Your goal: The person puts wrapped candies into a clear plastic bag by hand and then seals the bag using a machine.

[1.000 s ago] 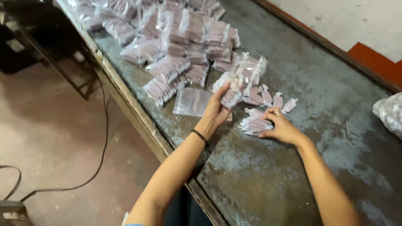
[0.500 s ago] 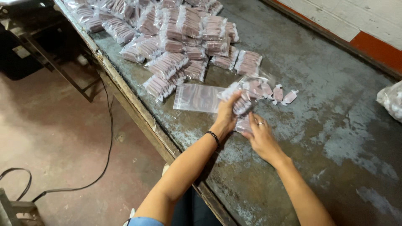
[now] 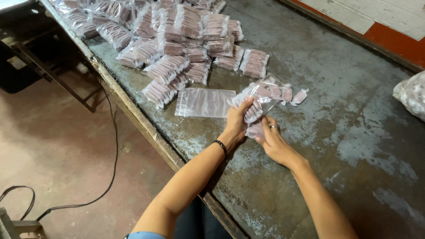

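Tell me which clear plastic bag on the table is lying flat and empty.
The flat empty bag, just beside the left hand. The bags in the pile behind it are stuffed with pinkish pieces; this one lies thin and see-through.

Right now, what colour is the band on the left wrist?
Black: a thin band just below the left hand, clearest in the head view.

We cannot count the pieces inside the clear bag (image 3: 261, 98); the white sack (image 3: 411, 95) is cut off at right.
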